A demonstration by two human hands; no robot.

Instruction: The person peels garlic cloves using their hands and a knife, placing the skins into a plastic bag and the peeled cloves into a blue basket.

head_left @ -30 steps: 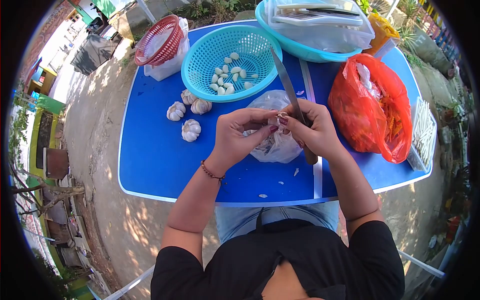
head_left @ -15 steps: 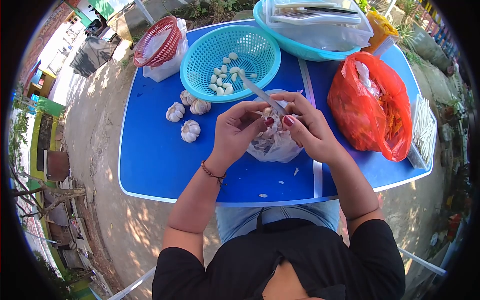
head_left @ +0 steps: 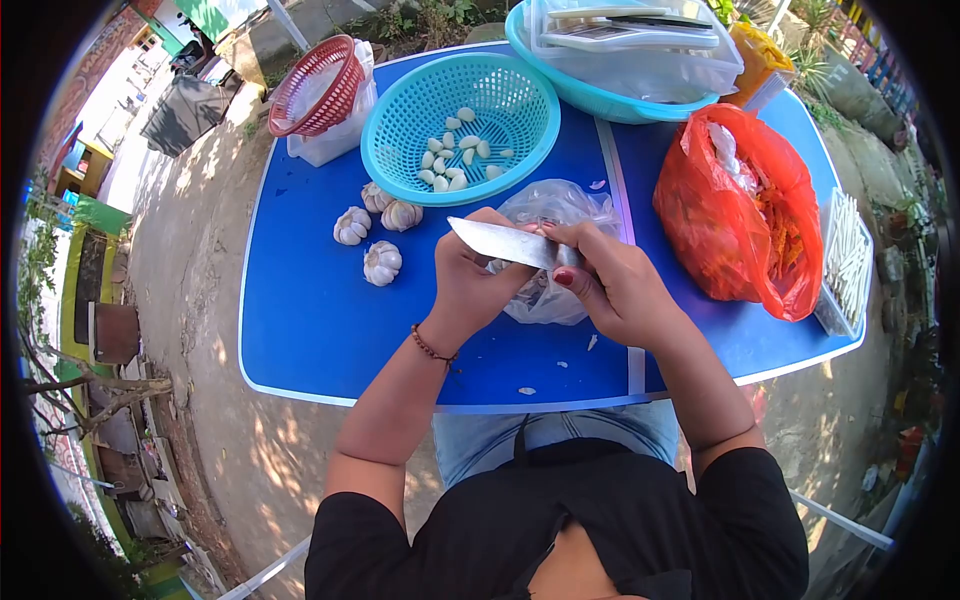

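Note:
My right hand is closed around the handle of a knife. Its broad blade points left and lies across the fingers of my left hand. That hand is closed too, pinching what looks like a garlic clove, mostly hidden by the blade and fingers. Beneath both hands sits a clear plastic bag with papery skins in it. Several whole garlic bulbs lie left of my left hand. Peeled cloves rest inside a turquoise basket beyond my hands.
On the blue table a red plastic bag stands at right, beside a box of white sticks. A turquoise basin with a clear container is at the back. A red basket is back left.
The knife has swung from pointing up and away to lying leftward, its flat face showing. My left hand has turned, and its fingertips are now behind the blade.

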